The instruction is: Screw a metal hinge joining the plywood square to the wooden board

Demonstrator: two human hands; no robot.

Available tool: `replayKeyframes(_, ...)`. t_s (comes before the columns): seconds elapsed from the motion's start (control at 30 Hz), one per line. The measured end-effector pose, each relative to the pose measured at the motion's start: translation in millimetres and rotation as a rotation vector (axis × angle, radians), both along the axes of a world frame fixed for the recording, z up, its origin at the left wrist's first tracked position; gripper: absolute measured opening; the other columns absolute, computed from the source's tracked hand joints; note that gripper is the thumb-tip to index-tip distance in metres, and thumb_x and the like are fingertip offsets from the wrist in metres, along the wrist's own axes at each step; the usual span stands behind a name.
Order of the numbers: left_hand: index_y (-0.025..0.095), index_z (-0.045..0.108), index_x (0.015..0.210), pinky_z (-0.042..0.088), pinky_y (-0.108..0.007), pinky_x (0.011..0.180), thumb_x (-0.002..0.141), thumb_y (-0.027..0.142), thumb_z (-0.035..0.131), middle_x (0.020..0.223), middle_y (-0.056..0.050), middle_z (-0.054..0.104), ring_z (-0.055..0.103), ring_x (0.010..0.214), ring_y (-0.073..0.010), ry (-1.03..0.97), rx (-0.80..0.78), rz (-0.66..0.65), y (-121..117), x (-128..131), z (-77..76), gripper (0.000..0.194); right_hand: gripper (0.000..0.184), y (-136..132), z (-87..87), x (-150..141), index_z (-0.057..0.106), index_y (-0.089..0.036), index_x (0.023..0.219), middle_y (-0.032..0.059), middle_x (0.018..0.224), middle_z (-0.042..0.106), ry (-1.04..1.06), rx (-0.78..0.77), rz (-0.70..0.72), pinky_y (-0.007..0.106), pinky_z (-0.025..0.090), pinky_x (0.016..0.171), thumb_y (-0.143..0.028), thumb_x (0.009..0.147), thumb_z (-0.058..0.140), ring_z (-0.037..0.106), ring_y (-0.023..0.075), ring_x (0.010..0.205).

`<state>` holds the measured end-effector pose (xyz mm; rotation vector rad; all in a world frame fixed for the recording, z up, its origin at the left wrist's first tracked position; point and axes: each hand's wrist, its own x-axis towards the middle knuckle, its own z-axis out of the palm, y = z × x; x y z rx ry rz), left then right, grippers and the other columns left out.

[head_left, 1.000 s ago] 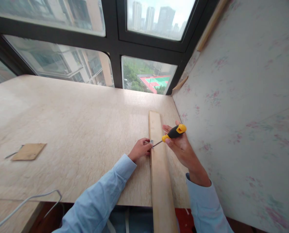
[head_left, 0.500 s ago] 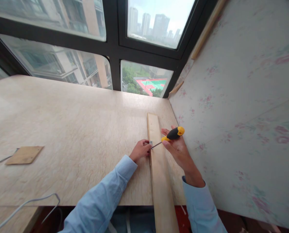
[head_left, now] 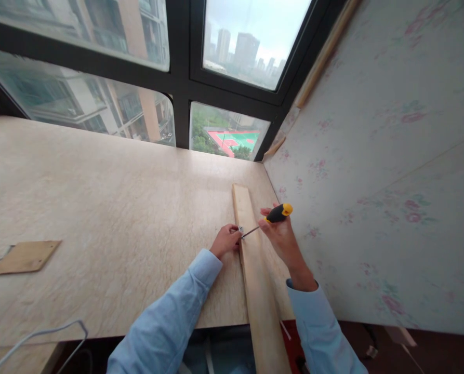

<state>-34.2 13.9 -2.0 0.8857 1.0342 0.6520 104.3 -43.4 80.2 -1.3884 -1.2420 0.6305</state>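
Observation:
A long wooden plank (head_left: 257,280) lies on the pale stone-look countertop (head_left: 138,208), its near end sticking out past the front edge. At the plank's left edge my left hand (head_left: 226,240) pinches a small metal bracket (head_left: 240,229), its fingers closed against the wood. My right hand (head_left: 280,234) is around the black and yellow handle of a screwdriver (head_left: 279,213). The screwdriver slants down to the left, and its tip meets the bracket beside my left fingertips. Whether a screw sits under the tip is too small to tell.
A thin brown wooden piece (head_left: 25,257) lies at the left, with a thin dark object partly under it. A white cable (head_left: 44,331) loops over the front edge. Dark-framed windows (head_left: 181,78) stand behind, and a flowered wall (head_left: 372,182) rises close on the right.
My view has turned slightly, so the scene shifts left. The fingers of my right hand have moved a little on the screwdriver handle. The left hand stays at the bracket.

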Motion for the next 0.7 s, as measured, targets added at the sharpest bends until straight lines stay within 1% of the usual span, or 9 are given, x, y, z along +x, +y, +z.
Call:
replayKeyframes(0.07,0.013,0.057,0.099,0.052,-0.021,0.056,0.080,0.019,0.065,0.085,-0.007,0.069,0.065,0.066,-0.0127,-0.004,0.005,-0.010,0,0,-0.1,0.021,0.061,-3,1.4,1,0.042,-0.027,0.128,0.0102,0.130,0.060,0.108,0.000,0.108,0.043,0.048,0.100,-0.046,0.077,0.071,0.058,0.0223,0.120)
replayKeyframes(0.1,0.013,0.057,0.098,0.052,-0.021,0.056,0.080,0.019,0.064,0.085,-0.007,0.069,0.065,0.066,-0.0128,-0.002,0.006,-0.011,0,0,-0.4,0.021,0.059,-4,3.0,2,0.044,-0.027,0.127,0.0104,0.131,0.060,0.135,-0.008,0.143,0.044,0.047,0.102,-0.045,0.077,0.071,0.057,0.0230,0.122)
replayKeyframes(0.17,0.013,0.058,0.097,0.052,-0.020,0.055,0.079,0.020,0.065,0.083,-0.006,0.068,0.065,0.065,-0.0129,0.007,0.004,-0.005,1,0,-1.7,0.020,0.052,-6,7.0,2,0.050,-0.026,0.120,0.0107,0.124,0.065,0.149,-0.025,0.177,0.049,0.046,0.104,-0.044,0.077,0.071,0.060,0.0251,0.119)
replayKeyframes(0.27,0.014,0.058,0.095,0.052,-0.021,0.054,0.078,0.021,0.067,0.081,-0.005,0.067,0.064,0.064,-0.0129,0.008,0.003,0.001,2,1,-4.3,0.021,0.044,-5,11.0,0,0.055,-0.023,0.110,0.0099,0.111,0.071,0.142,-0.040,0.169,0.053,0.045,0.104,-0.045,0.076,0.072,0.065,0.0268,0.111)
replayKeyframes(0.47,0.013,0.056,0.095,0.052,-0.022,0.053,0.079,0.016,0.063,0.084,-0.007,0.067,0.064,0.061,-0.0128,-0.013,0.009,-0.014,2,2,-3.6,0.017,0.051,-7,10.8,-10,0.051,-0.023,0.117,0.0108,0.116,0.070,0.118,-0.017,0.135,0.047,0.049,0.101,-0.046,0.077,0.072,0.065,0.0242,0.112)
replayKeyframes(0.53,0.012,0.056,0.095,0.053,-0.023,0.053,0.080,0.014,0.060,0.087,-0.008,0.067,0.064,0.061,-0.0131,-0.012,0.009,-0.015,2,1,-2.3,0.016,0.047,-9,12.5,-11,0.054,-0.022,0.113,0.0106,0.111,0.071,0.041,-0.028,0.084,0.045,0.053,0.096,-0.047,0.077,0.071,0.068,0.0241,0.105)
replayKeyframes(0.57,0.012,0.056,0.096,0.053,-0.024,0.053,0.080,0.014,0.060,0.089,-0.009,0.068,0.064,0.061,-0.0132,-0.006,0.009,-0.015,2,1,-1.8,0.016,0.045,-9,13.5,-10,0.056,-0.021,0.108,0.0102,0.106,0.073,-0.025,-0.035,0.026,0.045,0.055,0.091,-0.048,0.076,0.072,0.069,0.0244,0.098)
replayKeyframes(0.63,0.012,0.056,0.096,0.054,-0.024,0.053,0.081,0.014,0.059,0.091,-0.010,0.068,0.064,0.062,-0.0135,0.012,0.016,-0.014,1,1,-1.1,0.015,0.045,-8,14.4,-9,0.058,-0.020,0.097,0.0082,0.092,0.073,-0.195,-0.042,-0.138,0.045,0.057,0.082,-0.051,0.070,0.076,0.070,0.0250,0.083)
replayKeyframes(0.7,0.012,0.057,0.096,0.054,-0.024,0.053,0.081,0.014,0.059,0.092,-0.010,0.068,0.065,0.063,-0.0137,0.020,0.026,-0.013,1,1,-0.9,0.015,0.049,-6,12.3,-8,0.058,-0.020,0.090,0.0057,0.080,0.070,-0.335,-0.028,-0.288,0.045,0.056,0.076,-0.054,0.063,0.080,0.068,0.0251,0.074)
